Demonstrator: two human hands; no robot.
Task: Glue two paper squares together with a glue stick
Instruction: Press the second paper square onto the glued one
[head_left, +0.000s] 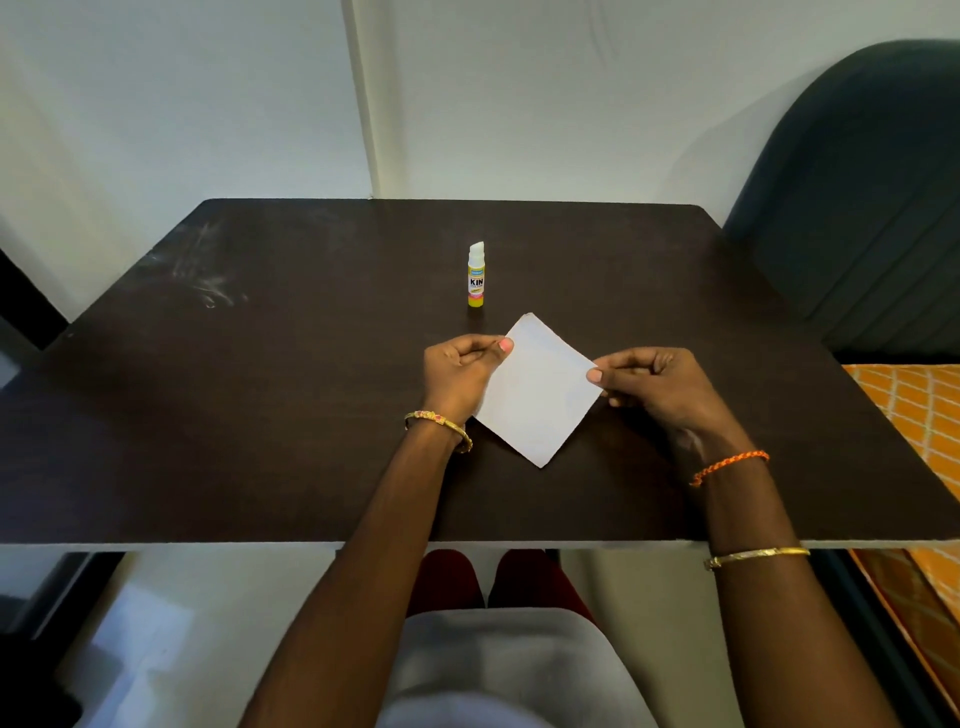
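A white paper square (537, 392) is turned like a diamond over the middle of the dark table (260, 389). My left hand (460, 376) pinches its left corner between thumb and fingers. My right hand (657, 387) pinches its right corner the same way. I cannot tell whether this is one sheet or two lying exactly on each other. Just beyond the paper an uncapped glue stick (476, 275) stands upright, yellow with a white tip, apart from both hands.
Behind the table is a white wall. A dark green chair back (857, 208) stands at the far right. An orange patterned cloth (914, 415) lies to the right of the table. The table's near edge runs below my forearms.
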